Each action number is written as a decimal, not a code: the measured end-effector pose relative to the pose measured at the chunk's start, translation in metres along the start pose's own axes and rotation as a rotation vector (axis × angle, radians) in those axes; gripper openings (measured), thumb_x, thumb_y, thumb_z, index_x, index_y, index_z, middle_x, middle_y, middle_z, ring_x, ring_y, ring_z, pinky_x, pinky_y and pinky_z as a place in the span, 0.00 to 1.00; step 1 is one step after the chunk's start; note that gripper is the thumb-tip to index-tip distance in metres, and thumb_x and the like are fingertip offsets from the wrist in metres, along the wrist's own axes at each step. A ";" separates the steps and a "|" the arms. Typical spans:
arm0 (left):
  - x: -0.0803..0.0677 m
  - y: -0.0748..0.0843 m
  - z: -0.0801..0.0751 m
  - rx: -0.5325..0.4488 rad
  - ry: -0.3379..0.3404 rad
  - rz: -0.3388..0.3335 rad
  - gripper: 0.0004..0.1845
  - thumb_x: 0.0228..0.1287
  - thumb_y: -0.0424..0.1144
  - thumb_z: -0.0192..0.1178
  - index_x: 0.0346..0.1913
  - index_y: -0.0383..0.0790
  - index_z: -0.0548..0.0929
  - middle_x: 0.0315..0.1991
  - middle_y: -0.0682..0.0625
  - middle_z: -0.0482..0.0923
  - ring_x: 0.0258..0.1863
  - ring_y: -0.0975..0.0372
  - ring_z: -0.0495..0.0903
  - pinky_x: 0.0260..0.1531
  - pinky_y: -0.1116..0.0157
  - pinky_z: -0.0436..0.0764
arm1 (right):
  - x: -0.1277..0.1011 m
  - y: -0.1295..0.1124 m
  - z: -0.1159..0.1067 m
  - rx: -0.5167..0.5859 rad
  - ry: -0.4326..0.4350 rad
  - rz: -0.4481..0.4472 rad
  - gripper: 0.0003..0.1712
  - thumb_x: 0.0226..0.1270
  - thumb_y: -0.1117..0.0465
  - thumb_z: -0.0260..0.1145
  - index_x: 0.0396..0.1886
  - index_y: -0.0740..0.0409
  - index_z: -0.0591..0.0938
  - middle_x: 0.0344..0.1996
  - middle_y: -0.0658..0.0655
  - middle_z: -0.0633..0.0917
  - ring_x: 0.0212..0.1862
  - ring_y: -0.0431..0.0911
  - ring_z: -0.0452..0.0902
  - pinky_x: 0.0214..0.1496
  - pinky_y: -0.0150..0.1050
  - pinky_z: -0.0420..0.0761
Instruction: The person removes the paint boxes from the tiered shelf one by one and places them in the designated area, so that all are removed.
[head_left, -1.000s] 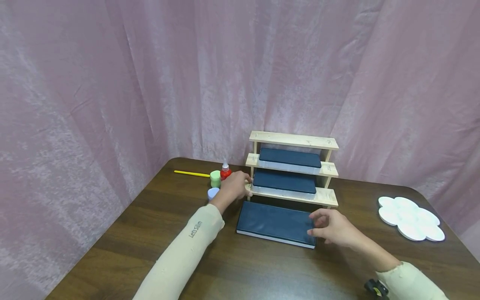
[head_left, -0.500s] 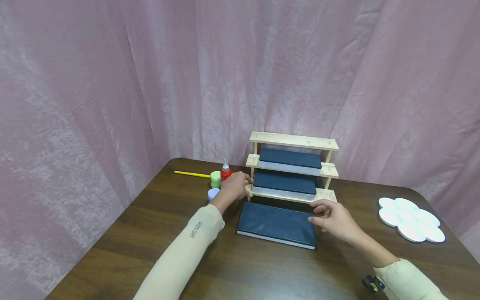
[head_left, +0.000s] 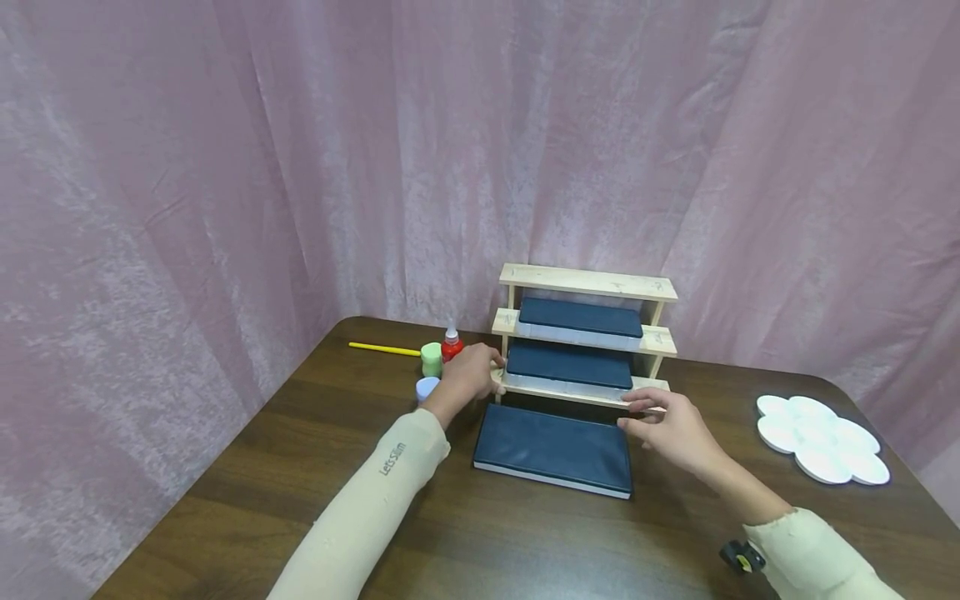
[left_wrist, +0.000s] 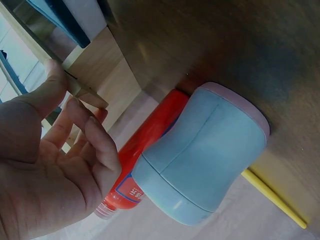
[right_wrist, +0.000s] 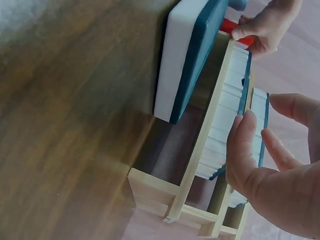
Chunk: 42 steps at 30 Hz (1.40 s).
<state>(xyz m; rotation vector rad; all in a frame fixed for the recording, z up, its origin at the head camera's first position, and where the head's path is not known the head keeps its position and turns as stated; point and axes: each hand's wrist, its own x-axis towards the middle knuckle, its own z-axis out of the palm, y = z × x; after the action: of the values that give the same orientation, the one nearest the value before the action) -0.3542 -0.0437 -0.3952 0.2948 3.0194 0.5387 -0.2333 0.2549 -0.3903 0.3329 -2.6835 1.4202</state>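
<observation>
A three-step wooden rack (head_left: 588, 281) stands near the back of the table. My left hand (head_left: 467, 375) pinches the left end of its lowest board (left_wrist: 86, 95) between thumb and fingers. My right hand (head_left: 672, 431), fingers parted and slightly bent, hovers by the board's right end; nothing shows between thumb and fingers in the right wrist view. A dark-blue-topped flat case (head_left: 553, 450) with white sides lies on the table before the rack. Similar blue-topped cases rest on the middle step (head_left: 581, 317) and lowest step (head_left: 568, 363).
Left of the rack stand a red bottle (head_left: 452, 346) with a white nozzle, a light green jar (head_left: 431, 358) and a pale blue jar (head_left: 426, 387). A yellow stick (head_left: 384, 348) lies farther left. A white flower-shaped palette (head_left: 821, 437) lies at right, before a pink curtain.
My right hand has moved up and away from the front case's right edge toward the lowest board's right end. My left hand has kept its hold on the board.
</observation>
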 end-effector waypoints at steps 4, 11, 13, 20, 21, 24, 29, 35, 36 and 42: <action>0.000 0.000 0.001 -0.006 -0.003 -0.006 0.27 0.52 0.46 0.76 0.58 0.52 0.84 0.59 0.49 0.78 0.49 0.56 0.77 0.42 0.54 0.82 | 0.005 0.000 -0.001 -0.001 0.036 -0.010 0.22 0.61 0.66 0.73 0.54 0.67 0.80 0.47 0.70 0.83 0.39 0.53 0.86 0.30 0.41 0.85; 0.001 0.000 0.001 -0.011 -0.002 -0.009 0.27 0.51 0.47 0.76 0.57 0.52 0.84 0.58 0.49 0.79 0.47 0.56 0.77 0.42 0.54 0.82 | 0.012 -0.003 -0.003 -0.078 0.102 -0.071 0.18 0.63 0.65 0.71 0.52 0.66 0.82 0.45 0.68 0.85 0.43 0.58 0.85 0.33 0.34 0.83; 0.001 0.000 0.000 -0.012 -0.003 -0.007 0.27 0.52 0.47 0.76 0.57 0.52 0.84 0.58 0.49 0.79 0.47 0.56 0.77 0.42 0.54 0.82 | 0.014 -0.003 -0.003 -0.092 0.112 -0.074 0.18 0.64 0.64 0.71 0.52 0.65 0.82 0.46 0.68 0.85 0.46 0.59 0.84 0.32 0.34 0.82; 0.001 0.000 0.000 -0.012 -0.001 -0.007 0.27 0.51 0.46 0.77 0.57 0.52 0.84 0.58 0.49 0.79 0.47 0.56 0.77 0.41 0.54 0.82 | 0.021 -0.003 -0.006 -0.147 0.164 -0.103 0.18 0.61 0.64 0.72 0.51 0.65 0.83 0.46 0.68 0.84 0.49 0.63 0.83 0.35 0.33 0.83; 0.001 0.000 0.000 -0.012 0.000 -0.006 0.27 0.51 0.46 0.77 0.57 0.52 0.84 0.58 0.49 0.79 0.47 0.56 0.77 0.41 0.54 0.82 | 0.023 -0.003 -0.007 -0.161 0.178 -0.112 0.18 0.61 0.65 0.73 0.50 0.65 0.83 0.46 0.68 0.85 0.49 0.63 0.83 0.36 0.33 0.82; 0.001 0.000 0.000 -0.007 0.001 -0.005 0.27 0.51 0.47 0.77 0.57 0.52 0.84 0.58 0.49 0.79 0.47 0.56 0.77 0.41 0.54 0.82 | 0.028 -0.002 -0.009 -0.199 0.207 -0.133 0.18 0.60 0.65 0.73 0.50 0.66 0.83 0.45 0.68 0.85 0.48 0.63 0.83 0.37 0.32 0.82; 0.001 0.001 -0.001 -0.009 -0.002 -0.005 0.27 0.51 0.46 0.76 0.57 0.52 0.84 0.59 0.49 0.79 0.47 0.56 0.77 0.41 0.54 0.82 | 0.034 -0.001 -0.010 -0.223 0.227 -0.145 0.18 0.60 0.66 0.72 0.50 0.67 0.83 0.46 0.68 0.84 0.48 0.64 0.83 0.38 0.37 0.83; 0.001 0.002 0.000 -0.010 0.004 -0.003 0.27 0.52 0.46 0.76 0.57 0.52 0.84 0.58 0.48 0.79 0.46 0.56 0.77 0.42 0.55 0.82 | 0.039 0.000 -0.012 -0.246 0.279 -0.163 0.17 0.61 0.66 0.71 0.49 0.66 0.84 0.46 0.68 0.83 0.47 0.64 0.83 0.46 0.56 0.81; 0.001 0.002 0.001 -0.011 0.004 -0.004 0.27 0.51 0.46 0.76 0.57 0.52 0.84 0.58 0.48 0.79 0.45 0.56 0.77 0.41 0.55 0.82 | 0.040 0.000 -0.013 -0.255 0.288 -0.168 0.17 0.61 0.66 0.71 0.49 0.66 0.84 0.46 0.67 0.83 0.47 0.64 0.83 0.46 0.56 0.80; 0.000 0.001 0.000 -0.012 0.007 -0.001 0.27 0.51 0.46 0.77 0.57 0.51 0.84 0.58 0.48 0.79 0.47 0.55 0.77 0.40 0.55 0.82 | 0.049 0.001 -0.012 -0.275 0.348 -0.207 0.16 0.60 0.66 0.71 0.48 0.65 0.85 0.44 0.66 0.83 0.46 0.62 0.82 0.43 0.48 0.75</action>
<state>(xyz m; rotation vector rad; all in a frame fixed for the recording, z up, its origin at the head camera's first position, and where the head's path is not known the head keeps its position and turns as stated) -0.3544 -0.0430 -0.3953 0.2917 3.0220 0.5587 -0.2813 0.2584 -0.3754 0.2974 -2.4322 0.9376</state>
